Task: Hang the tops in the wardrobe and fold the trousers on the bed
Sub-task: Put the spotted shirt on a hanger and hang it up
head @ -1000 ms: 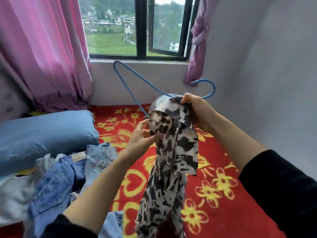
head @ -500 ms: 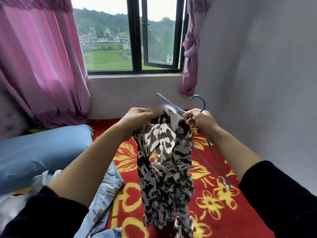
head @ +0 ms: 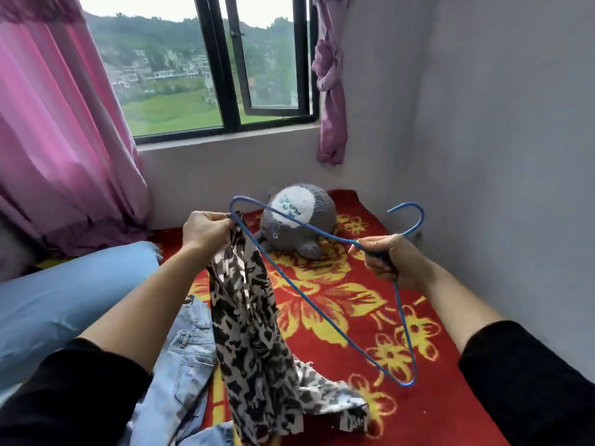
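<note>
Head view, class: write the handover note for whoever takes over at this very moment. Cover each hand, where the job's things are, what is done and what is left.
Left hand: pinches the upper edge of the black-and-white top at one shoulder end of the hanger.
Right hand: grips the blue wire hanger just below its hook.
The top trails down onto the red bedcover. The jeans lie crumpled at lower left.
Done: nothing is hung or folded.
Left: dress the top on the hanger, hang it in the wardrobe (not in view), and fold the jeans.
</note>
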Motion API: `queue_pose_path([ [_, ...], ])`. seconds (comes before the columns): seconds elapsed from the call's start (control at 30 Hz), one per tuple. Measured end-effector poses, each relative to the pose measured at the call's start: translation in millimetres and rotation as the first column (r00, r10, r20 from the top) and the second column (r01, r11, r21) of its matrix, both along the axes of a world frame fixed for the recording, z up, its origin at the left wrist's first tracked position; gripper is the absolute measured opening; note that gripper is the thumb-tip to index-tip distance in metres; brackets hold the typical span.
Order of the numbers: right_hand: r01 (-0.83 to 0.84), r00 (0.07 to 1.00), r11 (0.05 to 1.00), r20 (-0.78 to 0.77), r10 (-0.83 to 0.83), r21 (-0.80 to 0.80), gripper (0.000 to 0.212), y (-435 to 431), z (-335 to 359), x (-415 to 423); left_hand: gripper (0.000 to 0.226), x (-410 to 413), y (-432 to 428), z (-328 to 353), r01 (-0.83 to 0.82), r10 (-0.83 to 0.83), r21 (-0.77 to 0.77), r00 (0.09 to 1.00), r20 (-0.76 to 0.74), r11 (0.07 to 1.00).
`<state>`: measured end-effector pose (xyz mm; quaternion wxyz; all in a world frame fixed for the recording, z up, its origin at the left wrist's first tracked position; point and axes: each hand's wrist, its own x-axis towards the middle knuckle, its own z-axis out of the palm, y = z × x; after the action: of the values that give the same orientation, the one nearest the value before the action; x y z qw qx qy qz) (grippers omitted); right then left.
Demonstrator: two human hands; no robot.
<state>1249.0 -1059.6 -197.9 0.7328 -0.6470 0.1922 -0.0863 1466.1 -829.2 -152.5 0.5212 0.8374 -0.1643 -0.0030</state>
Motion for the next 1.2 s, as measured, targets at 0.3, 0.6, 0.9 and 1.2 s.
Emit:
queue_pose_path([
  [0.3, -0.179, 0.944, 0.947, -0.317, 0.09, -0.266, 0.021, 22, -12, 14, 0.024, -2, 16, 2, 0.025, -0.043, 0.074, 0.966, 0.255, 0.997],
  [0.6, -0.052, 0.994, 0.931, -0.112, 0.012, -0.36, 0.027, 88, -1, 65, 0.013, -40, 9, -4, 0.227, -0.271, 0.19, 0.929, 0.253, 0.955],
  [0.9, 0.076, 0.997, 0.954, -0.003, -0.08, -0.289, 0.018, 104, 8, 68, 0.039, -34, 29, -14, 0.321, -0.477, 0.453, 0.831, 0.287, 0.832],
  [1.2, -0.216, 0.966, 0.97, 0.172, 0.195, 0.112, 0.02, 122, 31, 54, 0.025, -24, 26, -7, 0.256, -0.663, 0.67, 0.585, 0.467, 0.697],
])
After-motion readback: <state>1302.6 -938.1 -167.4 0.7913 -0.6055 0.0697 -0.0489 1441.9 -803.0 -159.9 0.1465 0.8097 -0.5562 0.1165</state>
